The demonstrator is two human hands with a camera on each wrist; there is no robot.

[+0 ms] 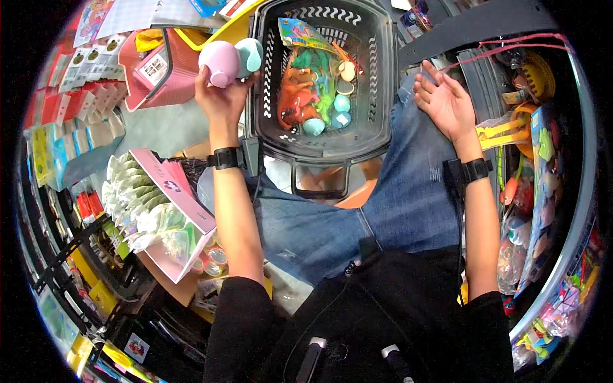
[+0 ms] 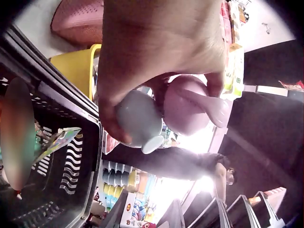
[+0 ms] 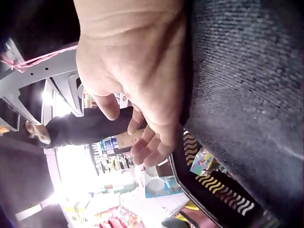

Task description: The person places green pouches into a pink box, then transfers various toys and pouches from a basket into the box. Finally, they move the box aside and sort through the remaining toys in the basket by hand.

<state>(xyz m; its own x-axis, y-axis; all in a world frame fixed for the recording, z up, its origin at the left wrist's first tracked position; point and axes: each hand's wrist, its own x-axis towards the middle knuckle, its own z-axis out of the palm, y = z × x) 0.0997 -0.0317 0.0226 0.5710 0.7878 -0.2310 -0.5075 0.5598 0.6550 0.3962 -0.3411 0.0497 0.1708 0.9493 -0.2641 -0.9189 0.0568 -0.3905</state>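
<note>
My left hand (image 1: pixel 223 102) grips two rounded plastic pieces side by side, just left of the basket. One is a pink ball-like piece (image 1: pixel 219 62) with a small rounded knob; the other is a teal piece (image 1: pixel 249 55) with a teardrop-shaped part on its face. In the left wrist view, thumb and fingers curl round both, the pink piece (image 2: pixel 186 105) next to the greyish-looking teal one (image 2: pixel 139 118). My right hand (image 1: pixel 445 104) holds nothing; its loosely bent fingers hang palm up beside the right thigh, right of the basket.
Between the knees stands a black basket (image 1: pixel 257 96) with bagged toy animals (image 1: pixel 300 96) and several teal balls. A pink bin (image 1: pixel 182 89) lies to the left, above a pink box (image 1: pixel 179 185) of packets. Hanging toys (image 1: pixel 539 185) crowd the right side. Another person (image 2: pixel 219 173) stands farther off.
</note>
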